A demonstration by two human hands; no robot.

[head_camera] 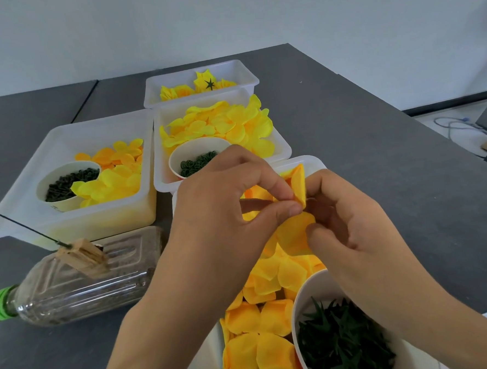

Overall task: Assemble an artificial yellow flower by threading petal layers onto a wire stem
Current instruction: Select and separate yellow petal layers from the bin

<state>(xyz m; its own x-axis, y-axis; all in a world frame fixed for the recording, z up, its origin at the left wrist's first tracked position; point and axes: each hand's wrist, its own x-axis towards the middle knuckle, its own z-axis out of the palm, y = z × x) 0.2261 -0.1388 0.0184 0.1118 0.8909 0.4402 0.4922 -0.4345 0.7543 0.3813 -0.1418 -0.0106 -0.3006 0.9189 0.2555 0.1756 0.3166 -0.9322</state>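
Note:
My left hand [226, 202] pinches a yellow-orange petal layer [296, 226] between thumb and forefinger. My right hand [350, 226] holds the same layer from the right with curled fingers. Both hands hover over the near white tray [310, 160] full of orange-yellow petal layers [268, 325]. A thin dark wire stem [28, 230] lies clamped in a wooden clothespin [83, 258] on top of a plastic bottle [80, 280] at the left, away from both hands.
Three more white trays stand behind: one at left [62, 138] with petals and a cup of dark green parts [68, 180], a middle one [280, 150] with yellow petals and a cup of green rings [198, 161], a far one [246, 70] with finished flowers. A bowl of green calyxes [343, 346] sits near right.

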